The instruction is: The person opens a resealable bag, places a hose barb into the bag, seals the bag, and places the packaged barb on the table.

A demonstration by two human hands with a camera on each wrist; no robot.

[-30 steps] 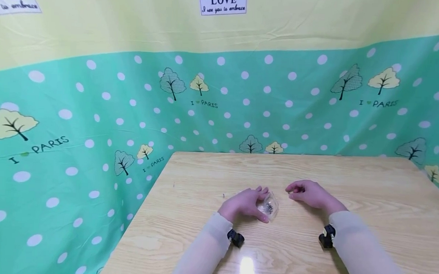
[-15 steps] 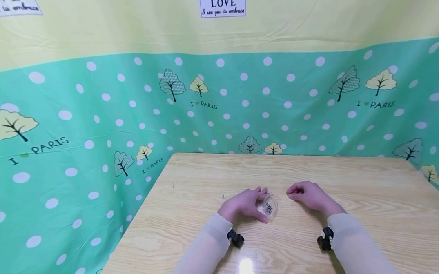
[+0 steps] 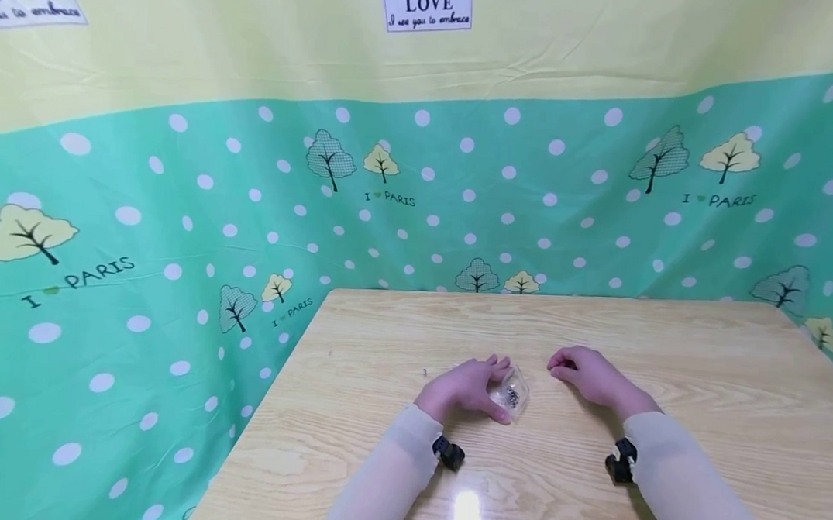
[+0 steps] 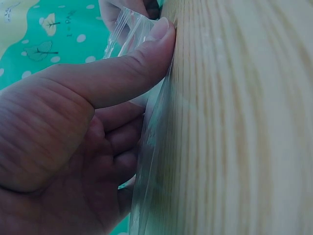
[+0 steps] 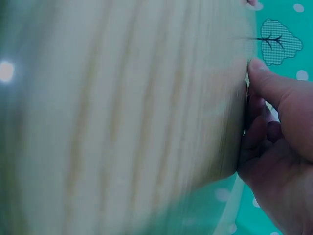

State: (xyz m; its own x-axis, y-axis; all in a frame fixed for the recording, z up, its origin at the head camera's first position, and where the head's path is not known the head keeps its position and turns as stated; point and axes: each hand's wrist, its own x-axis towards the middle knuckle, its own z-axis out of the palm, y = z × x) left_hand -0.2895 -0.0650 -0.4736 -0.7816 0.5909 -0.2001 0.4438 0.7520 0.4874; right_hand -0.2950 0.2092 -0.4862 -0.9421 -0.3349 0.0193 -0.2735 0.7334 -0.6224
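In the head view a clear plastic bag (image 3: 520,379) lies on the table with a cluster of small dark metallic pieces (image 3: 513,397) inside. My left hand (image 3: 463,388) holds the bag, thumb at its near side and fingers at its far side. The left wrist view has the thumb (image 4: 146,56) along the bag's crinkled edge. To the right of the bag, my right hand (image 3: 588,372) is low at the tabletop with curled fingers and its thumb close to the index fingertip. I cannot tell whether something small is between those fingertips.
The wooden table (image 3: 400,321) reaches back to a green and yellow patterned curtain (image 3: 392,174). A tiny dark item (image 3: 425,372) lies left of my left hand, with a faint mark (image 3: 330,352) farther left. Both wrists wear small black cameras.
A tiny piece seen at the right fingertips a second ago no longer shows there. The right hand has shifted very slightly; the left hand and bag stay in place.
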